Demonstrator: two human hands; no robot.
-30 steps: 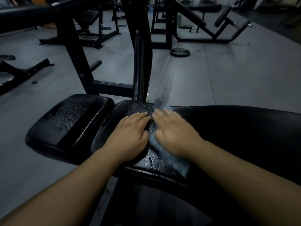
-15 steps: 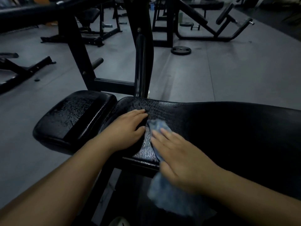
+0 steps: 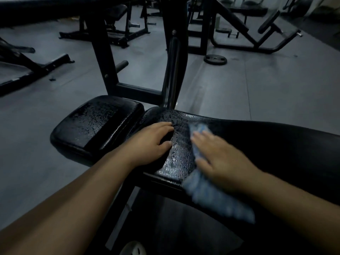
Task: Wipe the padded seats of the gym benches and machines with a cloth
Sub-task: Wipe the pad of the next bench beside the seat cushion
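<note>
Pressing with straight, spread fingers, the right hand (image 3: 222,159) pins a blue cloth (image 3: 211,197) flat on the long black bench pad (image 3: 276,144), the cloth's tail hanging off the near edge. The left hand (image 3: 150,142) rests loose-fingered on the pad's end, holding nothing. Droplets bead on that end and on the smaller seat pad (image 3: 95,126) just beside it. A dim grey floor (image 3: 276,89) carries black machine frames and a weight plate (image 3: 215,59).

no text or labels can be read.
</note>
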